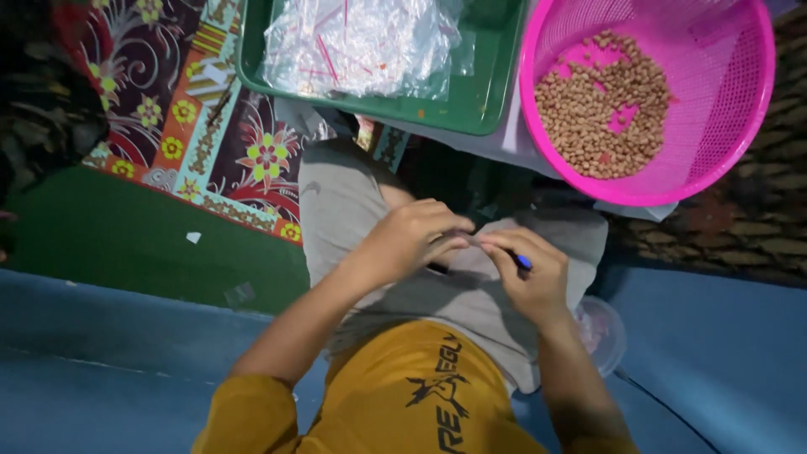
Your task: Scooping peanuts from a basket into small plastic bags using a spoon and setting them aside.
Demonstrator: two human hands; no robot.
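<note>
Hands over lap: left hand (418, 237) and right hand (528, 273) pinch small clear bag (475, 241) between fingertips; pink basket (723, 101) of peanuts (601, 105) well beyond

A patterned mat (210, 126) in dark red with yellow and green flowers covers the floor at the upper left. Beside it lies a plain green floor covering (143, 244), with a blue surface (101, 361) nearer. A dark woven mat (756, 227) shows at the right. Light is dim.
</note>
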